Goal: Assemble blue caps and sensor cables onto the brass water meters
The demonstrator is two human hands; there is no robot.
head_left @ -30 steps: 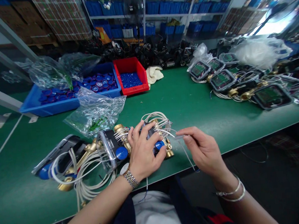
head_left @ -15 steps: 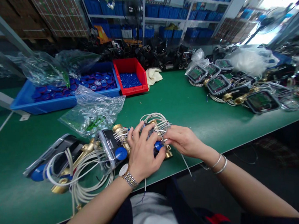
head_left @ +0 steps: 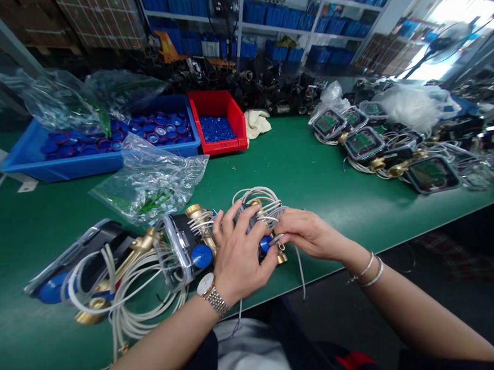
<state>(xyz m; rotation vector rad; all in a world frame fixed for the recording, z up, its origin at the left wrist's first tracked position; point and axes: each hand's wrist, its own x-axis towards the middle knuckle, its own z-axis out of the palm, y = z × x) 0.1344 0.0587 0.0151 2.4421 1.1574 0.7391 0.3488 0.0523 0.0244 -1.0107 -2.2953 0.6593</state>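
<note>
My left hand lies over a brass-bodied meter, fingers spread across it and thumb near its blue round cap, steadying it on the bench. Much of this meter is hidden beneath the hand. At its right end, my right hand is closed in a pinch on a small flat grey piece beside the cap. Coiled white cable loops behind the meter, and one cable end hangs below my right hand. Just left stands another meter with a clear cover and blue cap.
A further meter with coiled cable lies at the left. Behind are a clear bag of small parts, a blue bin of caps and a red bin. Several meters crowd the right, where part of another person's hand shows.
My right hand has shifted slightly right, and the grey piece in its fingertips now shows beside the blue cap. The hanging cable end has swung left. My left hand stays on the meter.
</note>
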